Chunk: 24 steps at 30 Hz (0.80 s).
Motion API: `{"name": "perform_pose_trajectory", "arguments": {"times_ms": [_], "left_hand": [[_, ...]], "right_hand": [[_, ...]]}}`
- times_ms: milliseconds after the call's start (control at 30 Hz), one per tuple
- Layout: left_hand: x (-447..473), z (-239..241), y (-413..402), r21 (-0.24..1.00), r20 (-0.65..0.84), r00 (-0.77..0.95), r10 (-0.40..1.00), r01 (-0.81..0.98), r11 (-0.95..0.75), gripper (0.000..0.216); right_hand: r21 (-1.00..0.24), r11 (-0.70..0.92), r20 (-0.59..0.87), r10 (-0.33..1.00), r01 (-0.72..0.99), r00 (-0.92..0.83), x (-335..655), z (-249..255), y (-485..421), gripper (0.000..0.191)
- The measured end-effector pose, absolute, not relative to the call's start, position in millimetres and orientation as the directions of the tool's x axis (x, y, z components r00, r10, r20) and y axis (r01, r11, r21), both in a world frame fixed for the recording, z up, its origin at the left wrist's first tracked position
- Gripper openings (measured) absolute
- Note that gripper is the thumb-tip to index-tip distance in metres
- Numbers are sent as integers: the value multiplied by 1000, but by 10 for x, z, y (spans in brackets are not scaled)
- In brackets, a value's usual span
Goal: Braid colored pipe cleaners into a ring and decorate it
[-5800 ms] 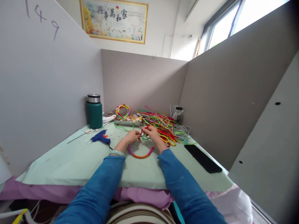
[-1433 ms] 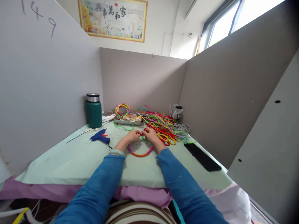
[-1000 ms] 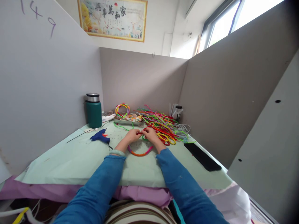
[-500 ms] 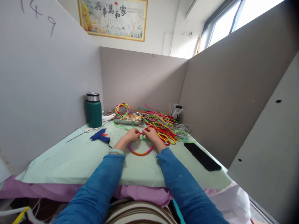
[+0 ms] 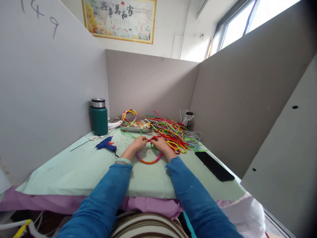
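Observation:
Close together over the middle of the table, my left hand (image 5: 140, 142) and my right hand (image 5: 158, 143) both pinch a red pipe cleaner (image 5: 149, 140). It runs across the short gap between their fingertips. Below them hangs a curved, wrapped band (image 5: 150, 162) in purple, orange and pink, its ends rising toward my hands. Whether the red piece is wound onto the band is hidden by my fingers. A bit of green shows beside the right fingertips.
A blue glue gun (image 5: 106, 144) lies to the left, near a green bottle (image 5: 99, 117). Behind my hands are a metal tray (image 5: 136, 130) of small pieces, finished colourful hoops (image 5: 129, 111) and a pile of pipe cleaners (image 5: 170, 129). A black flat object (image 5: 214, 166) lies right.
The band has risen slightly toward my hands. My fingertips have shifted a little on the red pipe cleaner; both hands keep their pinch.

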<state>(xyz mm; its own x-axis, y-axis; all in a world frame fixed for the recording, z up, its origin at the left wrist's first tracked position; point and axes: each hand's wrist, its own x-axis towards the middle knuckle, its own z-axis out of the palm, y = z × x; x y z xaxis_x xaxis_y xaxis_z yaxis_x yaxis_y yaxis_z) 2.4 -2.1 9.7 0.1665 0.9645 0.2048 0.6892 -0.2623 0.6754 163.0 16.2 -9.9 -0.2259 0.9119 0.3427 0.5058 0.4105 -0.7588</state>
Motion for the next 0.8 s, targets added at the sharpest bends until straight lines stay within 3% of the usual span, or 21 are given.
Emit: {"name": "perform_pose_trajectory", "arguments": {"times_ms": [233, 800], "left_hand": [[39, 67, 55, 509, 317, 193, 928, 792, -339, 24], [35, 29, 79, 409, 336, 235, 912, 836, -366, 24]], "right_hand": [[-681, 453, 390, 890, 576, -237, 1598, -70, 153, 16], [-564, 513, 462, 846, 647, -268, 1591, -81, 110, 17]]}}
